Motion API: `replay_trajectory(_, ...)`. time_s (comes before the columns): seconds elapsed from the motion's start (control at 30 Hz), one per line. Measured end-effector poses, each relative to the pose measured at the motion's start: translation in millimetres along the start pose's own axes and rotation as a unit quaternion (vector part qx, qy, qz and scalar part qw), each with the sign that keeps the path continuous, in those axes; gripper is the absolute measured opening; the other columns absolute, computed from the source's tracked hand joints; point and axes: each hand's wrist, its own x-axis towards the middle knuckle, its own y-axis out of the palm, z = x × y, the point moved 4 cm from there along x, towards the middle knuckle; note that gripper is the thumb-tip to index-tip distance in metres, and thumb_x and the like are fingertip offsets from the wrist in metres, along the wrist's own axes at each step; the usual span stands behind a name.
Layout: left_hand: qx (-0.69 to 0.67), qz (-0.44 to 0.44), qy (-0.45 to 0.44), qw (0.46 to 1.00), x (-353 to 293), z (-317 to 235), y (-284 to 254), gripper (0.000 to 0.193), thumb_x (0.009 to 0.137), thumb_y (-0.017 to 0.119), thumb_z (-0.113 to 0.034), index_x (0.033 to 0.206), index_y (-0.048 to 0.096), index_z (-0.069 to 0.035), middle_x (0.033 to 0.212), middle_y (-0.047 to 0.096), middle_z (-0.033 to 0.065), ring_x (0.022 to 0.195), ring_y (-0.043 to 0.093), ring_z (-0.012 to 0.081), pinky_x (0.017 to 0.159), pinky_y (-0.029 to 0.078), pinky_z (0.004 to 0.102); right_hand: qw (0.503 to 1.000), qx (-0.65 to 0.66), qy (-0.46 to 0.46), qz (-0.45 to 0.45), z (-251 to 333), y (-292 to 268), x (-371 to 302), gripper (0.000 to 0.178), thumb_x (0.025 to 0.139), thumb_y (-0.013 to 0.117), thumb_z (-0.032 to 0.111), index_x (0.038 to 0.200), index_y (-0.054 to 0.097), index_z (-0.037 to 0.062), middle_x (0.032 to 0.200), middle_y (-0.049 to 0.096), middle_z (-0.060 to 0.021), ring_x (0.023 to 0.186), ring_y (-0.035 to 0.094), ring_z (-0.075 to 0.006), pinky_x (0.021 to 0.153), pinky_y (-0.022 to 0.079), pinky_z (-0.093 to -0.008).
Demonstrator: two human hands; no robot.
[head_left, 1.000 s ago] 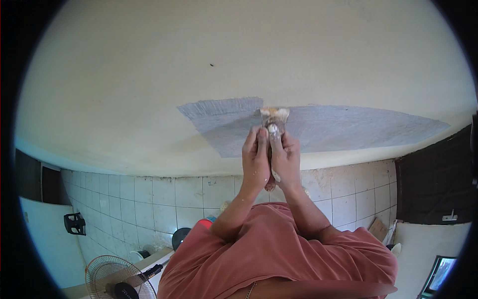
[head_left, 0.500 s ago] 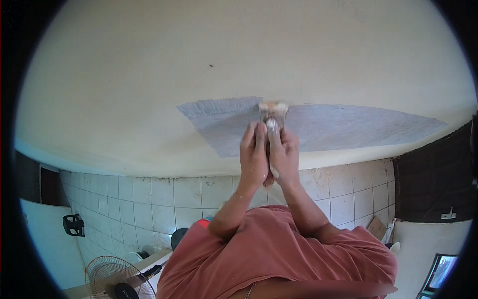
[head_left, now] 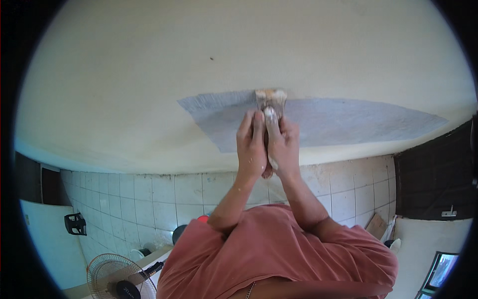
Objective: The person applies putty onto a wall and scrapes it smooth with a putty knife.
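Both hands grip a putty knife (head_left: 271, 94), whose broad blade is smeared with pale residue. Its blade lies against the cream wall (head_left: 139, 60), at the upper edge of a scraped grey patch (head_left: 343, 119). My left hand (head_left: 251, 144) wraps the handle from the left, fingers closed. My right hand (head_left: 283, 147) closes round it from the right, with a whitened thumb laid along the top towards the blade. The handle's end pokes out below, between the wrists. Most of the handle is hidden by the hands. White specks dot both hands and forearms.
Below the wall runs a white tiled floor (head_left: 164, 192). A standing fan (head_left: 119, 279) is at the lower left, with a black stool (head_left: 75, 224) beyond it. A dark door (head_left: 433, 174) stands at the right. A red item (head_left: 203, 219) shows beside my left elbow.
My two hands and the putty knife have shifted slightly up the picture, and the blade now reaches just above the grey patch's upper edge. The grip is unchanged.
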Motion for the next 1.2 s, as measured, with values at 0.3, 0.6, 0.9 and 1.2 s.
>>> replay_trajectory(0.3, -0.062, 0.019, -0.006, 0.998, -6.7, 3.3, 4.3, 0.022, 0.096, 0.038, -0.022, 0.092, 0.050, -0.004, 0.081, 0.048, 0.0003, 0.075, 0.042, 0.0056, 0.067, 0.037, 0.0208, 0.993, 0.078, 0.087, 0.003, 7.8, -1.0, -9.2, 0.030, 0.089, 0.049, 0.020, 0.073, 0.053, -0.0042, 0.056, 0.048, -0.0007, 0.056, 0.039, -0.0053, 0.047, 0.034, -0.0257)
replay_trajectory(0.6, -0.065, 0.014, -0.006, 0.998, -10.4, 13.2, 8.2, 0.022, 0.096, 0.039, -0.022, 0.090, 0.050, -0.004, 0.080, 0.048, -0.0007, 0.074, 0.042, 0.0046, 0.067, 0.037, 0.0189, 1.000, 0.001, 0.025, -0.004, -16.0, -10.8, -8.2, 0.030, 0.090, 0.049, 0.020, 0.072, 0.054, -0.0037, 0.055, 0.047, -0.0005, 0.054, 0.038, -0.0047, 0.046, 0.033, -0.0239)
replay_trajectory(0.9, -0.018, -0.004, -0.008, 1.000, -12.9, 14.4, 8.8, 0.022, 0.096, 0.038, -0.021, 0.085, 0.048, -0.005, 0.077, 0.045, -0.0020, 0.071, 0.040, 0.0048, 0.064, 0.036, 0.0199, 0.999, 0.022, 0.035, -0.007, -22.6, -11.4, -10.9, 0.030, 0.091, 0.048, 0.021, 0.073, 0.054, -0.0030, 0.056, 0.047, 0.0017, 0.055, 0.038, -0.0036, 0.046, 0.033, -0.0227)
replay_trajectory(1.2, -0.010, -0.027, 0.005, 1.000, -10.3, 16.9, 8.8, 0.022, 0.096, 0.039, -0.022, 0.083, 0.047, -0.005, 0.075, 0.044, -0.0023, 0.069, 0.039, 0.0051, 0.062, 0.035, 0.0203, 1.000, -0.005, 0.013, -0.008, -19.1, -12.9, -8.5, 0.029, 0.090, 0.048, 0.018, 0.073, 0.054, -0.0036, 0.055, 0.048, -0.0017, 0.054, 0.039, -0.0060, 0.047, 0.034, -0.0257)
